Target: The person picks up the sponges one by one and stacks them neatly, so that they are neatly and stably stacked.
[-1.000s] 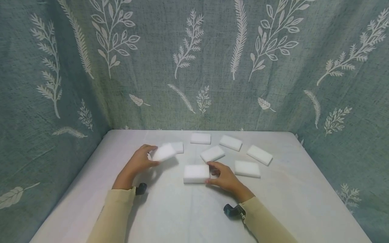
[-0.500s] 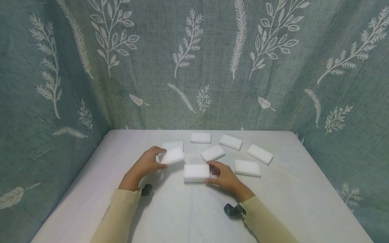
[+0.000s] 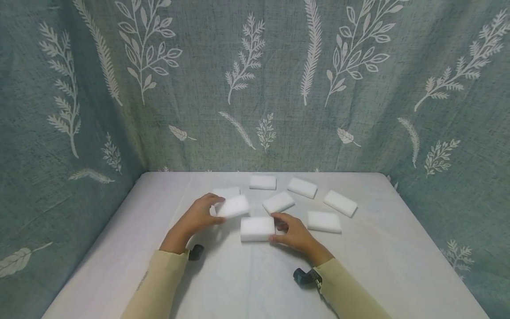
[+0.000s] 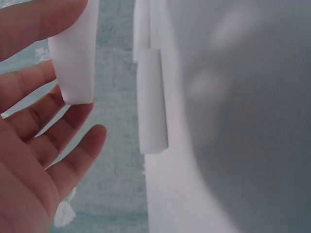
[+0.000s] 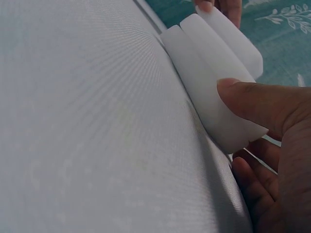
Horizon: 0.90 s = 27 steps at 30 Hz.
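Observation:
My left hand (image 3: 197, 217) pinches a white sponge (image 3: 233, 206) between thumb and fingers, holding it raised and slightly tilted over the table. In the left wrist view, that sponge (image 4: 75, 68) hangs between thumb and fingertips, the little finger free of it. Two white sponges, one on top of the other, form a stack (image 3: 256, 229) at the middle of the table. Around its right end, my right hand (image 3: 294, 232) grips with thumb at the near side and fingers at the far side. A seam between the layers of the stack (image 5: 209, 92) shows in the right wrist view.
Loose white sponges lie behind and right of the stack: a partly covered sponge (image 3: 226, 191), a back sponge (image 3: 263, 182), an angled sponge (image 3: 278, 202), and several to the right, including a sponge (image 3: 324, 221). A patterned green curtain (image 3: 207, 133) surrounds the white table (image 3: 378, 266).
My left hand has carried its sponge rightward, closer to the stack, uncovering more of the sponge behind at first. My right hand and the stack have stayed in place.

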### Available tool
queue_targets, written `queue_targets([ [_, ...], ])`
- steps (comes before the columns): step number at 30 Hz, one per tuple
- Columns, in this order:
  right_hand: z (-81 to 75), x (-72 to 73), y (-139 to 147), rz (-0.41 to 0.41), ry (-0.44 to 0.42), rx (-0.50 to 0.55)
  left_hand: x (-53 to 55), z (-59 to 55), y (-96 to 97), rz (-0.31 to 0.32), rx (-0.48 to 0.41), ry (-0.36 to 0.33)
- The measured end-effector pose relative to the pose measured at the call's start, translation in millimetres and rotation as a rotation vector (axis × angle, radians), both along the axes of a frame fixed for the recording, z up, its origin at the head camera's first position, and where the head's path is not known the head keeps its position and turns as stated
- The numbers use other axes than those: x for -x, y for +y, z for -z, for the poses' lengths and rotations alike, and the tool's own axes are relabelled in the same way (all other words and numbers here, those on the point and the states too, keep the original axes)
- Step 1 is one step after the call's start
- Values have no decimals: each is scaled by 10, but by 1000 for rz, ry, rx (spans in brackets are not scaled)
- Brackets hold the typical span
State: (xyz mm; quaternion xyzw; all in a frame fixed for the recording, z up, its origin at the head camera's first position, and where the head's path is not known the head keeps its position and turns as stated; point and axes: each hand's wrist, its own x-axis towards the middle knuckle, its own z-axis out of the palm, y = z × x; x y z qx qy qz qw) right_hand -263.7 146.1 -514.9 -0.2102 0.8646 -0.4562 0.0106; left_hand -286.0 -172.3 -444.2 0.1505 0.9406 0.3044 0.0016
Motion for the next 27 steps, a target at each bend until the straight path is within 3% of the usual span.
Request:
queue_targets([
  [12, 18, 3, 16, -18, 23, 6, -40, 33, 156, 98, -63, 66],
  [27, 17, 2, 16, -18, 6, 14, -77, 51, 249, 182, -30, 102],
])
